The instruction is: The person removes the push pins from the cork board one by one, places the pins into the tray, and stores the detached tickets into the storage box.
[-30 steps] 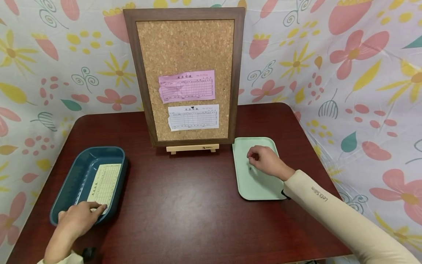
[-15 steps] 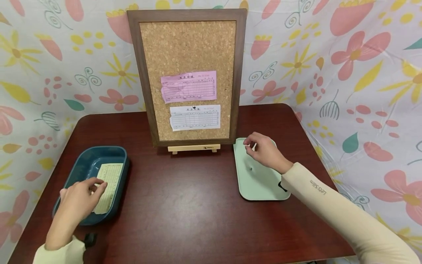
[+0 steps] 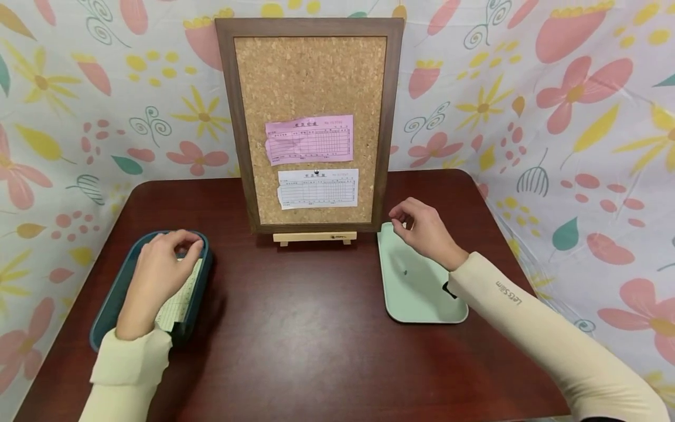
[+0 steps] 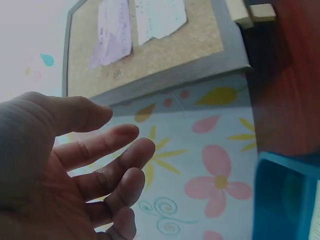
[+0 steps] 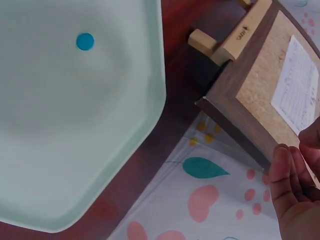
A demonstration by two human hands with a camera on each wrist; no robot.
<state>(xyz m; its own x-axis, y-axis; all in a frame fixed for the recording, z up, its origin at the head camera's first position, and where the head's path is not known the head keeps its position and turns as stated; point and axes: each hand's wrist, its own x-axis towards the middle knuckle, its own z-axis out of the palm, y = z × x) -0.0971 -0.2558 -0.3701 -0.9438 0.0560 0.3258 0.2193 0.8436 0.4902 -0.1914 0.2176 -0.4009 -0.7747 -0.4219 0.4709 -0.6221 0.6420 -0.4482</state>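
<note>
My left hand [image 3: 160, 275] is raised over the dark blue tray [image 3: 98, 325], fingers loosely bent. In the left wrist view, nothing lies between its thumb and separated fingers [image 4: 132, 131]. A pale yellow printed slip [image 3: 176, 305] lies in that tray, partly covered by the hand. My right hand [image 3: 424, 231] hovers over the far part of the light green tray [image 3: 395, 305], thumb and forefinger tips drawn close together. Whether something small is pinched there cannot be made out. One small round blue piece [image 5: 85, 41] sits in the green tray.
A wood-framed cork board [image 3: 311, 76] stands on a small wooden easel base [image 3: 314, 237] at the back of the dark red table [image 3: 295, 328]. A pink slip [image 3: 310, 139] and a white slip [image 3: 318, 190] are on it. Patterned cloth [image 3: 569, 135] hangs behind.
My left hand has let go of the yellow slip and risen forward away from it. My right hand has moved slightly up toward the board, off the green tray's middle. The view has shifted slightly.
</note>
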